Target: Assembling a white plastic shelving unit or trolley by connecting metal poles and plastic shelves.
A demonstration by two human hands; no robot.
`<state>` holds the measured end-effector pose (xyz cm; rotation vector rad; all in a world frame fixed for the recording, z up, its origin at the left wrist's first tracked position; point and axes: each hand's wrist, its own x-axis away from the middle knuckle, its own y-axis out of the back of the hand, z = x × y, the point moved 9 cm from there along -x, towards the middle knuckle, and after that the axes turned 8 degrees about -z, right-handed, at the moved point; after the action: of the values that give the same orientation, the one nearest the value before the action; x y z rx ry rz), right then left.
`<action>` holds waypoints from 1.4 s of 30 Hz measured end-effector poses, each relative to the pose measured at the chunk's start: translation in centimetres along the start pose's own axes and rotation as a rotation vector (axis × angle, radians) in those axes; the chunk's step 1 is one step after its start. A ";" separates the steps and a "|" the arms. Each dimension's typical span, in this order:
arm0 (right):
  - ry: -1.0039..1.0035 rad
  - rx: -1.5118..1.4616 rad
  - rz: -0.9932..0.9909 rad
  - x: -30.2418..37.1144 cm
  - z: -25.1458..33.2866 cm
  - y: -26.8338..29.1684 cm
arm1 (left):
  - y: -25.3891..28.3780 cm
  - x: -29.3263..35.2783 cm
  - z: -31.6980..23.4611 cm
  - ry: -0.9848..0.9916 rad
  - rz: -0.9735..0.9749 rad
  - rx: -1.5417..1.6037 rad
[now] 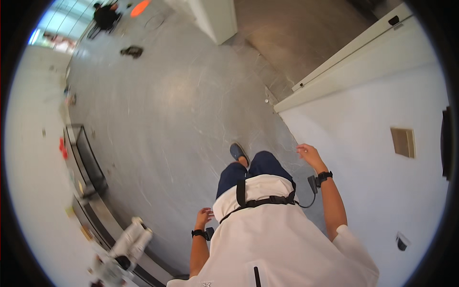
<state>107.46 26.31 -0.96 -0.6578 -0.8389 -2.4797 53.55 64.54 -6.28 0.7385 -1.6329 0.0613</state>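
Beside my left hip hangs my left hand [204, 218], fingers loose and a little apart, holding nothing. A black band with a small device [203, 233] circles that wrist. My right hand [310, 155] is out to the right near the white wall [363, 143]. Its fingers are loosely bent and apart, with nothing in them. Another black wristband [324, 176] sits there, and a black cable [313, 198] runs from its device toward the black waist strap [270, 201]. One dark slip-on shoe [239, 152] shows on the grey floor; the other foot is hidden.
A doorway with a white frame [344, 50] opens ahead right. A black-framed rack [86, 160] and a blurred white machine [131, 239] line the left wall. Farther off are a dark object [132, 51] on the floor, an orange disc [140, 8] and a seated person [106, 16].
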 end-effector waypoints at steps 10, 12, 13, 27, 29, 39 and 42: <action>-0.361 -0.189 -0.035 -16.6 2.9 -3.4 | 10.5 -13.2 -69.5 -0.590 -0.230 -0.148; -0.574 -0.297 -0.089 -20.3 3.5 -1.6 | 4.0 -11.0 -82.2 -0.691 -0.157 -0.158; -0.597 -0.322 -0.093 -22.3 4.6 -1.5 | 1.2 -9.8 -87.0 -0.775 -0.103 -0.131; -0.679 -0.575 -0.388 -58.7 27.4 16.3 | -28.0 -20.8 -123.2 -0.614 0.395 -0.886; -0.695 -0.645 -0.403 -61.5 29.1 18.6 | -29.2 -21.7 -127.3 -1.196 0.594 -1.246; -0.732 -0.754 -0.503 -90.3 39.7 37.6 | -66.0 -19.0 -173.7 -0.690 0.437 -0.728; -0.774 -0.736 -0.357 -98.0 39.1 41.5 | -73.8 -17.4 -183.6 -0.787 0.482 -0.736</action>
<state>218.72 46.23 -10.04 -1.9485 -0.2256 -2.8552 249.97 94.24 -8.68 -0.2608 -2.3333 -0.5211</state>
